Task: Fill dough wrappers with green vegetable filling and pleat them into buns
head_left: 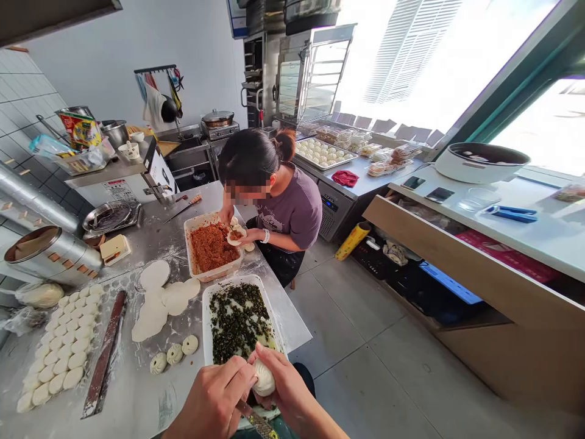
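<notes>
My right hand (292,387) cups a white stuffed bun (264,378) in its palm, thumb along the far side. At the bun's edge my left hand (219,390) pinches the dough between thumb and fingers. A flat, narrow filling spatula (258,422) slants out from under my left hand; its grip is partly hidden. Below the bun is a white tub (206,329) of chopped dark green filling (235,320). Left of the tub, three pleated buns (174,353) sit on the steel table, with thin dough wrappers (150,314) behind them.
Rows of dough pieces (64,341) and a long brown strip (106,347) lie at left. A co-worker (292,201) across the table holds a filled wrapper (236,235) beside a tub of reddish filling (212,244). Tiled floor (365,341) and an open-fronted counter (457,262) are at right.
</notes>
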`<state>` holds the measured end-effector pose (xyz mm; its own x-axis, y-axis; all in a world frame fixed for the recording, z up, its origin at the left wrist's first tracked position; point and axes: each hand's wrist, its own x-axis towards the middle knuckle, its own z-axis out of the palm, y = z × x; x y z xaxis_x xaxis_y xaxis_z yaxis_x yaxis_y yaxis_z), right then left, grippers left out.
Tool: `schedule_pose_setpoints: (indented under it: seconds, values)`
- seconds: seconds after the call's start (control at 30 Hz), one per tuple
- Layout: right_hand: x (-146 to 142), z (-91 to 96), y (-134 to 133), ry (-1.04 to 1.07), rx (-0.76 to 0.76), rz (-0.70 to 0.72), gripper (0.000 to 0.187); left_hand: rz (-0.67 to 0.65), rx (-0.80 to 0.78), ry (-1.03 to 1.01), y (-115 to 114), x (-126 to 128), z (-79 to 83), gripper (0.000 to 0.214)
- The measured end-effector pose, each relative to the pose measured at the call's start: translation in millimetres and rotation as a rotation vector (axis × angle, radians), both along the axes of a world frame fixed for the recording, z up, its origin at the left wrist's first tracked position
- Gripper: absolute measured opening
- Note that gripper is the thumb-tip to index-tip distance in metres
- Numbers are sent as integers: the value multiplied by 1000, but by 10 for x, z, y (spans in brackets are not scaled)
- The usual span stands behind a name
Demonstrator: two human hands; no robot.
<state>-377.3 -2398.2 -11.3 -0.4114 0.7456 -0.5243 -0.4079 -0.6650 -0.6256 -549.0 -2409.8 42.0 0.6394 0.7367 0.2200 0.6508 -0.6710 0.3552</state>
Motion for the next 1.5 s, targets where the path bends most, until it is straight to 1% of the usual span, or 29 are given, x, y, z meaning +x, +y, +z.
schedule_pose_setpoints:
  seconds: [0.07,0.13,0.2,0.27,0.33,0.43,0.5,0.57,0.67,0.73,0.8,0.87,0.93,1.0,1.07,1.17,1.27,1.33,1.4,1.5]
  values:
    - [-3,-11,7,-29,-6,-2,56,-31,22,21,-5,-6,-11,36]
    - [-2,-6,7,-12,-16,32,58,-49,50,29,-12,-12,-30,39]
    - [-4,8,2,19,-10,44,56,-11,44,7,-23,-17,-47,33]
    - [-16,20,-2,16,-12,8,53,40,27,-24,-34,-21,-55,28]
    - [-33,28,2,-14,-20,-34,56,53,34,-36,-39,-25,-47,28]
    - [-44,35,18,-15,-11,-3,62,7,63,-13,-30,-33,-14,35]
    - [-41,36,27,21,12,30,59,-14,74,-18,-26,-39,7,36]
    - [-45,34,29,28,28,19,54,-6,68,-40,-29,-43,15,31]
    - [-66,30,29,-48,14,-10,56,7,39,-41,-40,-54,-2,30]
    - [-71,31,29,-67,-14,25,62,-28,36,-24,-48,-72,-26,37]
    - [-64,29,30,-38,-26,70,63,-42,47,-30,-59,-97,-50,38]
    - [-64,16,29,-16,-17,85,60,-8,37,-59,-77,-122,-72,33]
    - [-92,-12,28,-24,1,65,57,50,-5,-86,-100,-138,-100,30]
    - [-149,-50,30,-46,1,49,59,79,-35,-92,-126,-142,-138,34]
    - [-215,-94,33,-57,-11,61,62,109,-41,-100,-152,-147,-186,37]
    - [-276,-172,34,-55,-18,111,65,220,-83,-138,-202,-214,-254,27]
    - [-253,-283,24,-124,-34,95,60,431,-205,-167,-265,-426,-300,17]
    - [-193,-377,10,-174,-50,54,56,591,-298,-174,-308,-656,-345,16]
    - [-114,-481,-14,-197,-69,21,52,740,-364,-179,-348,-936,-438,18]
    - [0,-631,-67,-222,-124,-25,48,940,-408,-162,-405,-1399,-688,27]
